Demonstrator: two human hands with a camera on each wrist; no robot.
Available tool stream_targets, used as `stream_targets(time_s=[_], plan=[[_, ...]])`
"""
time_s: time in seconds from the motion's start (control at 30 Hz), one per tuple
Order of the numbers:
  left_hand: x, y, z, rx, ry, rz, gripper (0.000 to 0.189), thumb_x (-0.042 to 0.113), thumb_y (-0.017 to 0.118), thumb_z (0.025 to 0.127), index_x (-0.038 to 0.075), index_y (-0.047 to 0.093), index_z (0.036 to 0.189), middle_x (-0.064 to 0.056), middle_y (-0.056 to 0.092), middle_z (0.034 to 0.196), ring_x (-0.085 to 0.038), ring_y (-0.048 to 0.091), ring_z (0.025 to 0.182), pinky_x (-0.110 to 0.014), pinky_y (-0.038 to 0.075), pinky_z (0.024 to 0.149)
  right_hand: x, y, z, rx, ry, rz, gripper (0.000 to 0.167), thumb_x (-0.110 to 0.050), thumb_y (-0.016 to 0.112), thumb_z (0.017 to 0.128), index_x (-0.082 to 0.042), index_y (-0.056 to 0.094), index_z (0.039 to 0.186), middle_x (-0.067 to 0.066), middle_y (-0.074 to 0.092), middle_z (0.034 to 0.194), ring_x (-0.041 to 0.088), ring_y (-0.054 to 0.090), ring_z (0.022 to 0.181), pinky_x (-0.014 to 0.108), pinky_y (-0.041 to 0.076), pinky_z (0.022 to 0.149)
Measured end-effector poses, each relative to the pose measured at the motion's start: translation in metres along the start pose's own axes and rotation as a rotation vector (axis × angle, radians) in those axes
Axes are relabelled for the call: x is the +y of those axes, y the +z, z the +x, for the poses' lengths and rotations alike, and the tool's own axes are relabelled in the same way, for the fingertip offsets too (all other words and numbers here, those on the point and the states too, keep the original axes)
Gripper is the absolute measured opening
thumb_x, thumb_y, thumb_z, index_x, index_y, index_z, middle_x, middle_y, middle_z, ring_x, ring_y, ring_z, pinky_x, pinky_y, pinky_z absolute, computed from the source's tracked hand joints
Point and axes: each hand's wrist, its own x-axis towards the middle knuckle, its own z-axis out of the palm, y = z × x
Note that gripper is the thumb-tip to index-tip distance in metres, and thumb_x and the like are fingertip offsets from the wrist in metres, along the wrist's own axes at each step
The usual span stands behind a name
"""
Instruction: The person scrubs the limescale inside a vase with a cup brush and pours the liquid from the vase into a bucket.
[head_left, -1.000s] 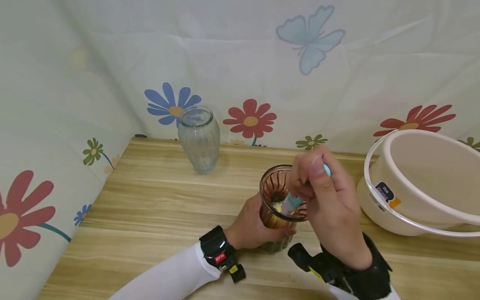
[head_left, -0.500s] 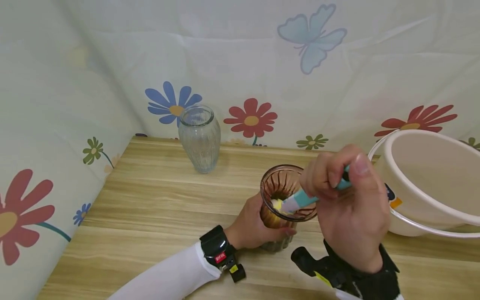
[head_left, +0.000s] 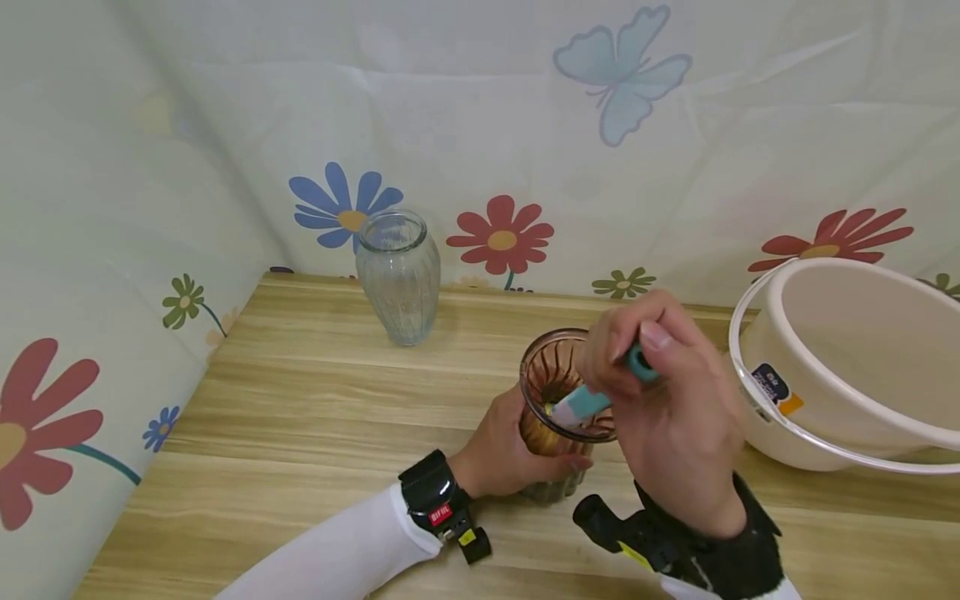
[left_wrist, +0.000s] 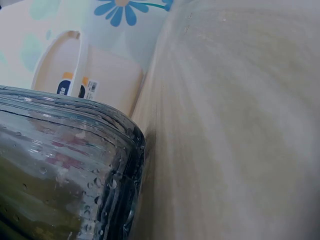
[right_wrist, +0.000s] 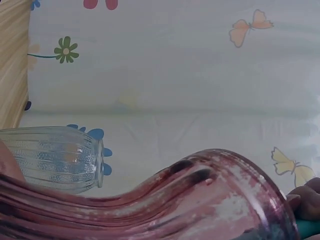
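Note:
My left hand (head_left: 495, 454) grips an amber-brown fluted glass vase (head_left: 540, 367) standing on the wooden table. In my right hand (head_left: 671, 412) is the teal handle of a bottle brush (head_left: 587, 402), held in curled fingers above the vase's rim. The brush slants down into the vase mouth, and a bit of yellow shows at its lower end; the rest of its head is hidden inside. Water drops dot the vase's base (left_wrist: 95, 185) in the left wrist view. The flared mouth (right_wrist: 225, 195) fills the lower right wrist view.
A clear ribbed glass vase (head_left: 399, 287) stands upright near the table's back edge. To the right is a cream bucket (head_left: 832, 408) with its handle lowered over the front. A flower-patterned cloth (head_left: 480, 100) hangs behind and to the left.
My right hand moved right, baring more of the brush and its yellow-white part, then back left, pushing it deeper into the vase. The left hand and the vase stayed in place.

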Motion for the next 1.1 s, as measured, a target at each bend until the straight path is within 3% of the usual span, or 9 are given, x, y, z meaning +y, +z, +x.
stream_targets(time_s=[0.2, 0.43, 0.73, 0.93, 1.1], plan=[[0.001, 0.0, 0.0, 0.003, 0.005, 0.012, 0.081, 0.01, 0.091, 0.072, 0.011, 0.046, 0.14, -0.009, 0.067, 0.127, -0.012, 0.066, 0.114, -0.029, 0.057, 0.1, 0.0, 0.003, 0.003, -0.034, 0.008, 0.029, 0.042, 0.011, 0.011, 0.096, 0.004, 0.052, 0.101, 0.005, 0.037, 0.074, 0.019, 0.035, 0.065, 0.033, 0.026, 0.06], [0.002, -0.001, 0.0, -0.001, -0.001, 0.015, 0.084, 0.01, 0.092, 0.072, 0.01, 0.046, 0.141, -0.01, 0.067, 0.128, -0.014, 0.067, 0.114, -0.029, 0.057, 0.101, -0.003, 0.002, 0.002, -0.052, 0.061, -0.017, 0.042, 0.014, 0.01, 0.097, 0.002, 0.05, 0.104, 0.006, 0.038, 0.082, 0.02, 0.033, 0.07, 0.032, 0.023, 0.062], [0.001, -0.002, -0.001, -0.017, -0.036, -0.035, 0.079, 0.009, 0.089, 0.074, 0.011, 0.046, 0.14, -0.01, 0.068, 0.126, -0.012, 0.067, 0.113, -0.03, 0.057, 0.1, -0.012, 0.004, 0.0, -0.126, 0.226, -0.236, 0.031, 0.007, 0.022, 0.106, -0.001, 0.052, 0.112, 0.004, 0.044, 0.088, 0.022, 0.041, 0.075, 0.034, 0.033, 0.064], [0.001, -0.001, -0.002, -0.018, -0.043, -0.057, 0.074, 0.009, 0.087, 0.075, 0.01, 0.048, 0.138, -0.011, 0.068, 0.125, -0.012, 0.068, 0.113, -0.031, 0.057, 0.1, -0.019, 0.01, 0.0, -0.166, 0.327, -0.418, 0.015, 0.003, 0.033, 0.108, 0.0, 0.048, 0.107, 0.004, 0.046, 0.083, 0.021, 0.046, 0.074, 0.034, 0.043, 0.064], [0.002, 0.0, -0.002, -0.026, -0.035, -0.086, 0.074, 0.008, 0.087, 0.076, 0.011, 0.047, 0.138, -0.011, 0.066, 0.127, -0.011, 0.067, 0.113, -0.031, 0.058, 0.101, -0.022, 0.011, -0.001, -0.184, 0.378, -0.464, 0.012, 0.005, 0.039, 0.105, -0.003, 0.045, 0.1, 0.003, 0.043, 0.08, 0.021, 0.044, 0.071, 0.034, 0.043, 0.062]])
